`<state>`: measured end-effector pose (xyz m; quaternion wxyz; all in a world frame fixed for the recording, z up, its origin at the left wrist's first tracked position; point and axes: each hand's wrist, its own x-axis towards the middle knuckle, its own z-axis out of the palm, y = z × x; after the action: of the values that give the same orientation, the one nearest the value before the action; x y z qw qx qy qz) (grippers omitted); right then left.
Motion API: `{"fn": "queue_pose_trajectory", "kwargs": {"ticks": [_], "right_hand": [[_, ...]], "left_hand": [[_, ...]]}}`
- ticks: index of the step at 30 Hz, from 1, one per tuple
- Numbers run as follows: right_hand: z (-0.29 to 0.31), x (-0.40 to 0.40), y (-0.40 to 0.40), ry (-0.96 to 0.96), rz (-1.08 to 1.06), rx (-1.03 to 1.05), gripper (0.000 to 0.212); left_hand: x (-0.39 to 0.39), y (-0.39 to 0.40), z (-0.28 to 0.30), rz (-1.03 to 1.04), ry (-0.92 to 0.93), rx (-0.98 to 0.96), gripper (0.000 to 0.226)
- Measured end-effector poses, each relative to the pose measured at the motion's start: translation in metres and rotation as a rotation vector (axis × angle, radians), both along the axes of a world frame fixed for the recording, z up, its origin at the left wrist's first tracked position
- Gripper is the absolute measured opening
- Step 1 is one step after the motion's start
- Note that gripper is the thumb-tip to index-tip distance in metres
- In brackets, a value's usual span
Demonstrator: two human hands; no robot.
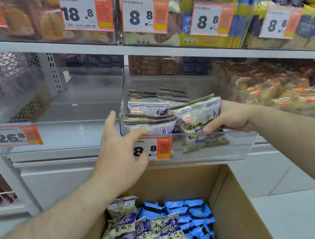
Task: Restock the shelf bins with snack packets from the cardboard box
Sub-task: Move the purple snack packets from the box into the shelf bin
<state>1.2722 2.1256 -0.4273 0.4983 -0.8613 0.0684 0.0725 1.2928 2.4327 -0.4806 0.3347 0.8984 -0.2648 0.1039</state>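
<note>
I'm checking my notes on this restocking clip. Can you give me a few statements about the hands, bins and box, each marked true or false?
1. The right hand grips purple-and-cream snack packets at the clear plastic shelf bin. True.
2. The left hand holds a blue packet. False: it holds nothing, its fingers spread at the bin's left front corner.
3. The brown cardboard box holds only purple packets. False: small blue packets lie there too.
4. The orange-and-white price tag on that bin reads 8.8. True.

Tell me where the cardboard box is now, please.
In the head view, the cardboard box sits low and central, open, below the clear bin of purple packets, between the person's forearms.
</note>
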Motion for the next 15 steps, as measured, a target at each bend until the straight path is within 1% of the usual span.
{"fn": "queue_pose_trajectory", "kwargs": {"ticks": [1,4,7,8,9,10,13,14,15], "right_hand": [[-0.004,0.002,0.002,0.036,0.032,-0.032,0.042],[-0.007,0.011,0.005,0.135,0.093,-0.172,0.027],[-0.005,0.016,0.009,0.279,0.074,-0.398,0.024],[-0.005,0.017,0.012,0.308,0.066,-0.421,0.023],[-0.006,0.019,0.016,0.336,0.057,-0.376,0.022],[-0.008,0.021,0.017,0.385,0.044,-0.286,0.029],[-0.009,0.026,0.013,0.534,0.006,-0.072,0.080],[-0.008,0.026,0.009,0.563,0.000,-0.013,0.095],[-0.006,0.025,0.007,0.579,0.010,0.046,0.102]], "left_hand": [[-0.001,-0.001,0.001,-0.011,0.029,-0.025,0.047],[-0.002,-0.004,0.003,-0.035,0.090,-0.092,0.046],[-0.001,-0.004,0.002,-0.028,0.087,-0.112,0.046],[-0.001,-0.004,0.001,-0.027,0.090,-0.117,0.046],[0.000,-0.004,0.001,-0.026,0.095,-0.122,0.046],[0.000,-0.004,0.000,-0.026,0.101,-0.125,0.046],[-0.002,-0.005,0.000,-0.033,0.105,-0.130,0.045],[-0.002,-0.005,0.001,-0.037,0.106,-0.131,0.045],[-0.003,-0.005,0.002,-0.040,0.109,-0.131,0.044]]}}
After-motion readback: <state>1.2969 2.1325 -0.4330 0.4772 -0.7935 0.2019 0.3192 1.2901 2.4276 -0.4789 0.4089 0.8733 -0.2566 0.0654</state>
